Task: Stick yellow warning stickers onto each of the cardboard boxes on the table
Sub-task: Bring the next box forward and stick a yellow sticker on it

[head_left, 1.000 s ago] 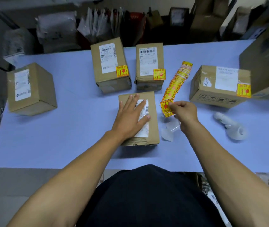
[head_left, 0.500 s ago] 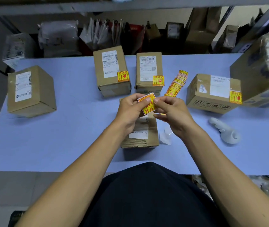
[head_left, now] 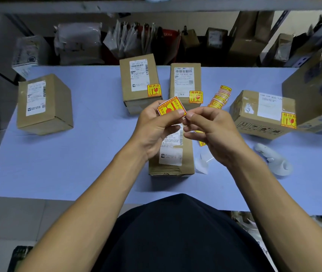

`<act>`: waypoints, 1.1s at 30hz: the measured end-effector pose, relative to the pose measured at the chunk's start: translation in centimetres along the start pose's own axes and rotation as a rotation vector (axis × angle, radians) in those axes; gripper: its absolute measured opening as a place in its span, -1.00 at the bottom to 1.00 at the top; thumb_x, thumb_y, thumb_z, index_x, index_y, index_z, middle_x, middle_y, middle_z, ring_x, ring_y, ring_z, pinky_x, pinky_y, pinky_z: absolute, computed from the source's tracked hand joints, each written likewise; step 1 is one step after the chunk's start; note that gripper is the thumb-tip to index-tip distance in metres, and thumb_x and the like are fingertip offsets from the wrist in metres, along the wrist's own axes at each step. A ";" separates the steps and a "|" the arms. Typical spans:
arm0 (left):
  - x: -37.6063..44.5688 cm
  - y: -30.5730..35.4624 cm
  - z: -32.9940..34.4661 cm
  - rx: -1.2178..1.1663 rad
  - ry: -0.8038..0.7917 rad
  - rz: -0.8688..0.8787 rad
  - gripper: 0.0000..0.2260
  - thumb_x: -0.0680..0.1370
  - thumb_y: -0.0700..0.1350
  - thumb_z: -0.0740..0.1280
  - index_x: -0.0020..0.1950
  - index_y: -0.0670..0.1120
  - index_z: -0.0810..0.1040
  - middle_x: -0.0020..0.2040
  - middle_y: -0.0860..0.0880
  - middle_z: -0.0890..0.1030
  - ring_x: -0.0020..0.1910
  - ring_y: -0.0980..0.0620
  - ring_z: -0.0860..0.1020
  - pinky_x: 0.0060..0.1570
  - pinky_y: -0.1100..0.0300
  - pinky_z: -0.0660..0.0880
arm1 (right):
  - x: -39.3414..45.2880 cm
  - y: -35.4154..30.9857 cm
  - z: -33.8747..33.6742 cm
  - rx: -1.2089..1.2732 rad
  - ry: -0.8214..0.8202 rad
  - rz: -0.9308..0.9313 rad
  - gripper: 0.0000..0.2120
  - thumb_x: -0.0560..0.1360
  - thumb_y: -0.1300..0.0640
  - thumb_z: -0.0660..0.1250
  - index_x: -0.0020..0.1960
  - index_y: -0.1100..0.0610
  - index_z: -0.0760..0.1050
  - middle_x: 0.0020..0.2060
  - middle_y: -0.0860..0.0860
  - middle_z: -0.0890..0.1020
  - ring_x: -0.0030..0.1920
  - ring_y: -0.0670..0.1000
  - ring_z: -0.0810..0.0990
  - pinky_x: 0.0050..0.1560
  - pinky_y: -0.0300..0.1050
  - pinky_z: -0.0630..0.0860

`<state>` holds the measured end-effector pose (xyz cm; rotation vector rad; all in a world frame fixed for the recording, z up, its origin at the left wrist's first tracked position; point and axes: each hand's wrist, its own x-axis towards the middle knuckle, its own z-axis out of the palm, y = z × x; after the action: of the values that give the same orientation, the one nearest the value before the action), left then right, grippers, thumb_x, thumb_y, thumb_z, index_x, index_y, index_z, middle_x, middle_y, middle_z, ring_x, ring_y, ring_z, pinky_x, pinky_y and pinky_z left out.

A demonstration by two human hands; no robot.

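Grip: square yellow-and-red warning sticker (head_left: 171,107) pinched in left hand (head_left: 156,130), thumb across its lower edge, fingers curled behind. Right hand (head_left: 213,134) meeting it at the sticker's right corner, thumb and forefinger pressed together there; appears to be picking at the backing, though whether any backing is caught between those fingertips cannot be told. Sticker held in the air, face up, not yet on any box.

Directly beneath the grip: long brown cardboard box with white shipping label (head_left: 173,156), lying flat on pale blue tabletop (head_left: 89,154). No yellow sticker visible on its exposed part; upper portion hidden by both hands. Judged the next target.

Beyond the grip: two upright brown boxes, one just left (head_left: 139,83), one just right (head_left: 184,83), each carrying a yellow sticker at its lower right corner. Right of the grip: wider brown box (head_left: 262,112), stickered at its near right corner. Far left of the grip: squat brown box (head_left: 44,105), white label only, no sticker seen.

Supply: fanned strip of yellow stickers (head_left: 218,100) just beyond the right hand. White backing scraps (head_left: 202,163) near the right wrist.

Progress estimate: three boxes done, at least two left. Large box at right frame edge too blurred to judge.
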<state>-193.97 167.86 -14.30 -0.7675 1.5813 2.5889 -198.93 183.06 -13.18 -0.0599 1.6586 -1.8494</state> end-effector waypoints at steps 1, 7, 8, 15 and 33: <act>-0.1 0.2 0.1 -0.001 -0.009 0.005 -0.81 0.50 -0.32 0.43 0.05 -0.14 0.53 -0.27 -0.03 0.65 -0.32 0.08 0.62 -0.31 0.26 0.56 | -0.1 -0.2 0.1 0.010 -0.013 -0.004 -0.85 0.56 0.23 0.37 -0.17 0.14 0.65 -0.29 0.04 0.67 -0.28 -0.03 0.64 -0.21 -0.17 0.63; -0.4 1.6 0.1 0.015 -0.067 0.018 -0.80 0.51 -0.34 0.41 0.08 -0.17 0.51 -0.26 -0.04 0.62 -0.33 0.08 0.59 -0.28 0.25 0.57 | -0.3 -1.1 -0.1 0.057 -0.096 -0.014 -0.83 0.54 0.23 0.37 -0.17 0.11 0.69 -0.23 0.11 0.69 -0.22 0.02 0.67 -0.22 -0.14 0.64; -0.5 1.8 0.2 0.023 -0.071 0.023 -0.80 0.51 -0.34 0.41 0.08 -0.17 0.50 -0.25 -0.05 0.61 -0.33 0.07 0.58 -0.27 0.25 0.57 | -0.3 -1.2 -0.1 0.050 -0.098 -0.021 -0.84 0.54 0.23 0.37 -0.17 0.12 0.68 -0.22 0.12 0.69 -0.23 0.02 0.67 -0.22 -0.13 0.64; -0.7 2.3 0.4 0.068 -0.056 0.090 -0.76 0.49 -0.36 0.43 0.09 -0.17 0.50 -0.26 -0.05 0.64 -0.33 0.02 0.60 -0.25 0.22 0.59 | -0.5 -1.4 0.5 -0.005 -0.058 -0.093 -0.83 0.56 0.25 0.34 -0.16 0.14 0.65 -0.27 0.08 0.68 -0.26 -0.01 0.65 -0.23 -0.12 0.64; -1.1 1.5 1.0 0.209 0.063 0.318 -0.79 0.42 -0.32 0.48 -0.07 -0.16 0.49 -0.29 -0.04 0.62 -0.28 -0.04 0.58 -0.17 0.05 0.62 | -0.8 -1.3 1.0 -0.013 0.007 -0.147 -0.86 0.56 0.27 0.33 -0.13 0.19 0.63 -0.30 0.04 0.67 -0.26 -0.02 0.65 -0.23 -0.14 0.62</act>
<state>-193.82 168.20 -12.21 -0.6319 2.1077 2.5549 -198.41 182.60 -11.45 -0.1849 1.7117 -1.9483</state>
